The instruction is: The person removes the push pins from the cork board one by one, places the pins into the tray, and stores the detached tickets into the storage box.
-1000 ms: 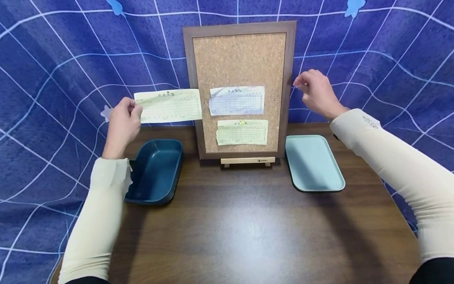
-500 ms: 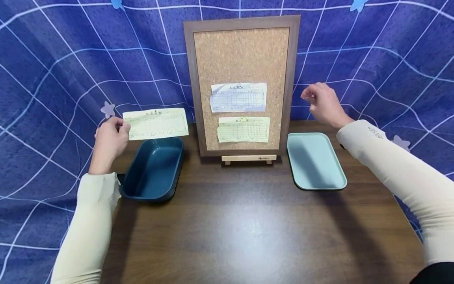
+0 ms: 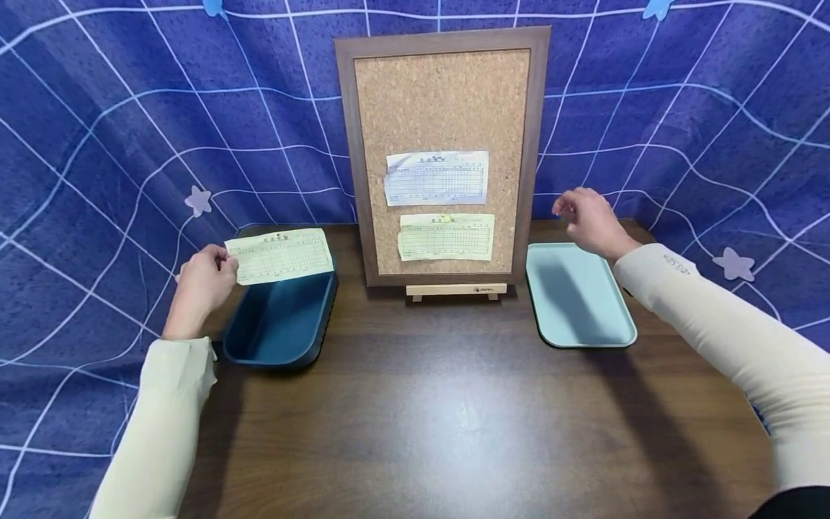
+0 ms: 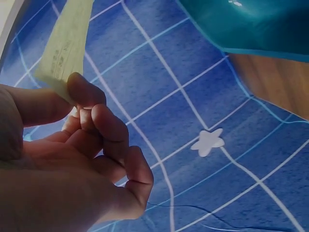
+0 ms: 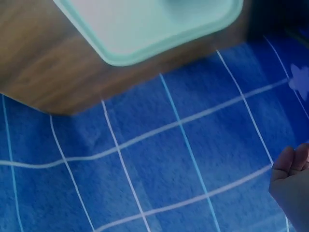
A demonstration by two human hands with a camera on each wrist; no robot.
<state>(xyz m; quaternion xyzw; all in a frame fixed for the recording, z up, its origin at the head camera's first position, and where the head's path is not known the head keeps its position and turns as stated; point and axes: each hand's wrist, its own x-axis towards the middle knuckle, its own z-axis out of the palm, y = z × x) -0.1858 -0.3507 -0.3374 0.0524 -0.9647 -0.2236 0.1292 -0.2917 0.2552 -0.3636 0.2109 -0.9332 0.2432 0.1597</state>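
My left hand pinches the left edge of a pale yellow-green receipt form between thumb and fingers. The form is stretched out over the far part of a dark blue bin. In the left wrist view, the receipt's corner shows between the thumb and index finger. My right hand, fingers bent with the tips close to the thumb, hovers above the back of a pale mint tray. I cannot tell whether anything is between its fingertips.
A framed cork board stands on a small wooden easel between bin and tray. On it hang a bluish-white form and a yellow-green form with a yellow pin. Blue grid-patterned cloth surrounds the brown table.
My left hand has moved left and down, carrying the receipt form from beside the board to low over the bin. My right hand has come down toward the tray.
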